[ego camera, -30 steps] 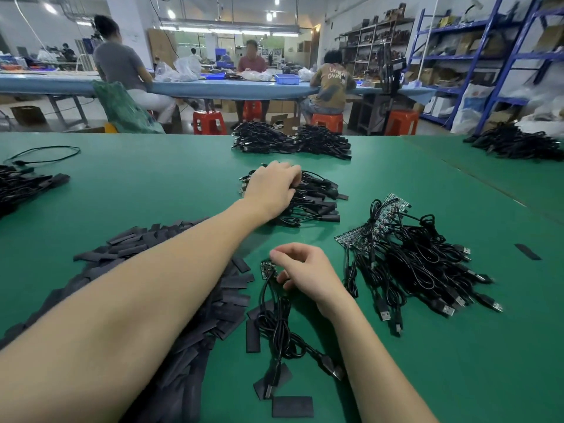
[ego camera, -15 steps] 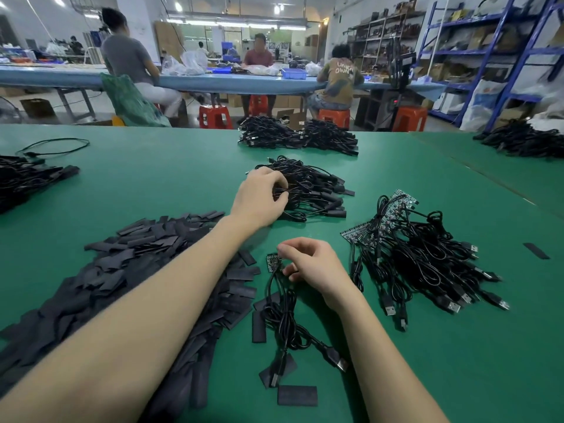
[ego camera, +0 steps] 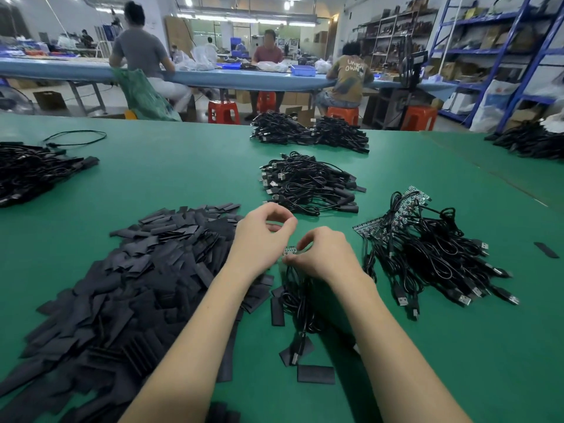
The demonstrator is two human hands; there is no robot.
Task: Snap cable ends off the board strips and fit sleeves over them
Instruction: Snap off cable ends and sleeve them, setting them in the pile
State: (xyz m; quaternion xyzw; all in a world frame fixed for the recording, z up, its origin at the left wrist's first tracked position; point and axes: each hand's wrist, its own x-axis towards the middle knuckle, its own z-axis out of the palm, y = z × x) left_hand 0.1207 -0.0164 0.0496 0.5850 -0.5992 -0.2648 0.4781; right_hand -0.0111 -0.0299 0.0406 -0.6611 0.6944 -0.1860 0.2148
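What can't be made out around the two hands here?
- Head view: right hand covers most of the small board piece; its grip is unclear.
- Whether the left hand holds anything: too small.
- Cables below: partly behind the wrists.

Small board piece (ego camera: 290, 251) mostly hidden between left hand (ego camera: 263, 239) and right hand (ego camera: 328, 254), grip contact unclear; sleeve pile (ego camera: 122, 288) cut off at bottom-left edge; far cable heap (ego camera: 531, 141) cropped at right; board strips (ego camera: 393, 215) partly buried under cables.
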